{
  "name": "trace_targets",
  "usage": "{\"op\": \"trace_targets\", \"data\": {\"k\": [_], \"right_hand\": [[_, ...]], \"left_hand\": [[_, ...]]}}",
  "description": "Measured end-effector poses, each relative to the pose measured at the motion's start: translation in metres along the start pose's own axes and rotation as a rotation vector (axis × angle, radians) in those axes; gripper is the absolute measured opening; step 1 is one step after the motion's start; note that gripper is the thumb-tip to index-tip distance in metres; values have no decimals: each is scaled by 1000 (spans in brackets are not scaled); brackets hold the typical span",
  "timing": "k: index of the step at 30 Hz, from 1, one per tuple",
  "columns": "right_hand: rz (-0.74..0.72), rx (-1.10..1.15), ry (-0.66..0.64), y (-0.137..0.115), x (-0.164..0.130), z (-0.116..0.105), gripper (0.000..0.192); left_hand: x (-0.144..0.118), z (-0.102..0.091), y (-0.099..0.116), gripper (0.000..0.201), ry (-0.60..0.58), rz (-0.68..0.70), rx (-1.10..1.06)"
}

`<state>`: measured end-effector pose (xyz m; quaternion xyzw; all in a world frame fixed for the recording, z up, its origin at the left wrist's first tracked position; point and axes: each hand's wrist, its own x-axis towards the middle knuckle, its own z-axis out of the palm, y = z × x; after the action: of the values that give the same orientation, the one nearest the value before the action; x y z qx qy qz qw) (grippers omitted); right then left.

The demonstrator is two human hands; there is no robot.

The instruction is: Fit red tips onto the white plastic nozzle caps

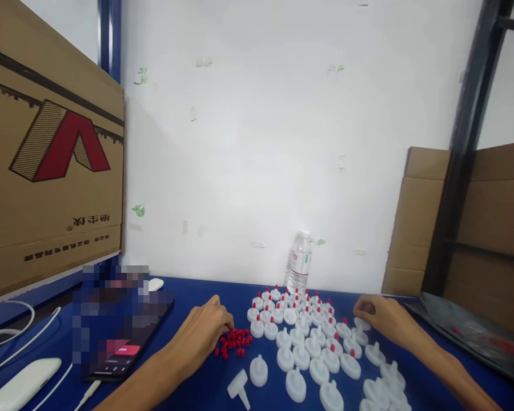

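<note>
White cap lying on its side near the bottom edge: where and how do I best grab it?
Pinch the white cap by its broad base, probably from the left: its thin spout points toward the bottom right, and an upright cap stands to the right.

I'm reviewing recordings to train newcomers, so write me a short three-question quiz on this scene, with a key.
1. True or false: the left hand is at the pile of loose red caps.
2. The right hand is nearest to: A) the phone; B) a white nozzle lid; C) the water bottle.
3. Fill in: the tabletop is ____.

Key: 1. True. 2. B. 3. Blue.
</note>
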<state>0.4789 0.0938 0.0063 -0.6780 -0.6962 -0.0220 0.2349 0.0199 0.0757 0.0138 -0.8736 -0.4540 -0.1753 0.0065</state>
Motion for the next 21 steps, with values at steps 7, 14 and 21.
{"op": "trace_targets", "data": {"k": [7,14,21], "right_hand": [[12,-10,-28,-4,-3,1,16],[-44,3,-14,-18,-3,-3,32],[-293,139,-119,-38,-15,-20,44]], "left_hand": [[-2,0,0,28,3,36,-9],[0,8,-3,28,-6,57,0],[-1,2,3,33,21,48,5]]}}
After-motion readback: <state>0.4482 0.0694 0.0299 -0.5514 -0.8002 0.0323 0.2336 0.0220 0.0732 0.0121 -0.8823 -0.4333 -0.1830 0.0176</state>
